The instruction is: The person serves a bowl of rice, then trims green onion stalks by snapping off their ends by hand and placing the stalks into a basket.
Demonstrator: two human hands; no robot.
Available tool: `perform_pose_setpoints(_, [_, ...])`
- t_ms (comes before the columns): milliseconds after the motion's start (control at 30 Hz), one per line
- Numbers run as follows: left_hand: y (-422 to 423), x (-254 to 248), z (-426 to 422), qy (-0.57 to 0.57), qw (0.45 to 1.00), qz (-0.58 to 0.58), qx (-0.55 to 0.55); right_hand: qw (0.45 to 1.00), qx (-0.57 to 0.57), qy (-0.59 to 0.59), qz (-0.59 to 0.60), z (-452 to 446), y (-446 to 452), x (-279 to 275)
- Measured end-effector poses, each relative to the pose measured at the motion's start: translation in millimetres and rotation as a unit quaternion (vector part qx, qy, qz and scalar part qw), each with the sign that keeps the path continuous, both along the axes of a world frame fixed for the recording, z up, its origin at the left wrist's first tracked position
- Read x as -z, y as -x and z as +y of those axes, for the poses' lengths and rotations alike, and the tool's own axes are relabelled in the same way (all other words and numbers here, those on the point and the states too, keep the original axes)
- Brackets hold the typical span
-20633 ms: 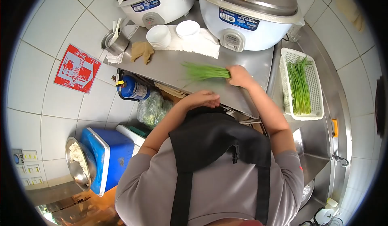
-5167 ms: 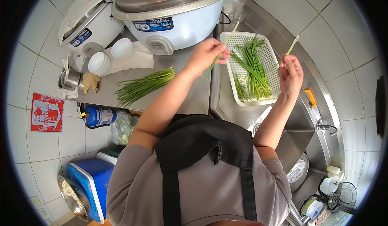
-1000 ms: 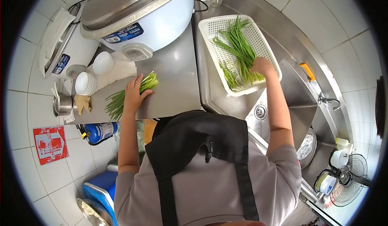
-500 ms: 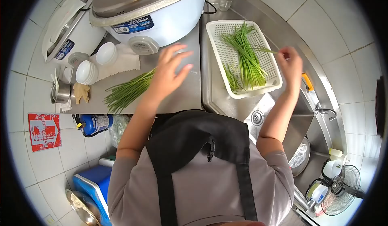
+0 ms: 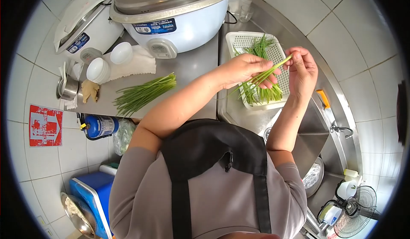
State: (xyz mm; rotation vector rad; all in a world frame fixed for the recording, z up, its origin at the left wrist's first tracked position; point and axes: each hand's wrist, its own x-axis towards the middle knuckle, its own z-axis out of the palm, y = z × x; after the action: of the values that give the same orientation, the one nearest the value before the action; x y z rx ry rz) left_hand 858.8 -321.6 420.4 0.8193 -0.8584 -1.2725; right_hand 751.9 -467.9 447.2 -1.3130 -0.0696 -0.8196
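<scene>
Above the white basket point(image 5: 232, 41), the left hand point(image 5: 255, 71) and right hand point(image 5: 302, 70) share a pinching grip on a green stalk point(image 5: 277, 64), while a green bundle point(image 5: 145, 93) lies on the bench point(image 5: 188, 98).

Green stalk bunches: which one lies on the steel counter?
The leftmost bunch; others are in the white basket or held by the left hand and the right hand.

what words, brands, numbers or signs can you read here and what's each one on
"HEAVY DUTY RICE COOKER": blue label on the large rice cooker
"TINGU" and "HER", other letters worn: red and white wall sign
Too small or blurred: brand and number on that blue label, its front panel, the smaller cooker's label, the blue cylinder's label
</scene>
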Motion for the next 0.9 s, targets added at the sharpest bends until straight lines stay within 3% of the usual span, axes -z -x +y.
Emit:
perform_pose_setpoints(133, [-3.1, 3.4, 5.6, -0.022, 0.994, -0.06, -0.092, 0.998, 0.051, 0.0, 0.048, 12.5, -8.7, 0.2])
perform_pose_setpoints(200, [-4.7, 3.9, 8.1, -0.014, 0.991, -0.057, -0.118, 0.983, -0.008, 0.14, 0.122, 12.4, -7.8, 7.2])
perform_pose_setpoints(267, [-7.4, 5.0, 11.3, -0.007, 0.988, -0.052, -0.143, 0.985, -0.039, 0.106, 0.129, 18.5, -10.3, 7.5])
perform_pose_setpoints(333, [-12.3, 7.4, 13.4, -0.019, 0.965, -0.185, -0.184, 0.979, -0.038, 0.153, 0.133, 18.1, -11.8, 9.5])
perform_pose_setpoints(567, [-19.4, 15.3, 23.1, -0.008, 0.957, -0.202, -0.21, 0.938, 0.004, 0.245, 0.246, 9.2, -2.1, 3.9])
perform_pose_setpoints(833, [-27.8, 3.6, 40.2, -0.108, 0.91, -0.311, -0.253, 0.966, 0.019, 0.207, 0.152, 1.1, 4.6, 5.5])
perform_pose_setpoints(900, [-28.0, 8.5, 33.0, -0.09, 0.906, -0.296, -0.288, 0.985, 0.014, 0.063, 0.159, 2.7, 4.7, 5.8])
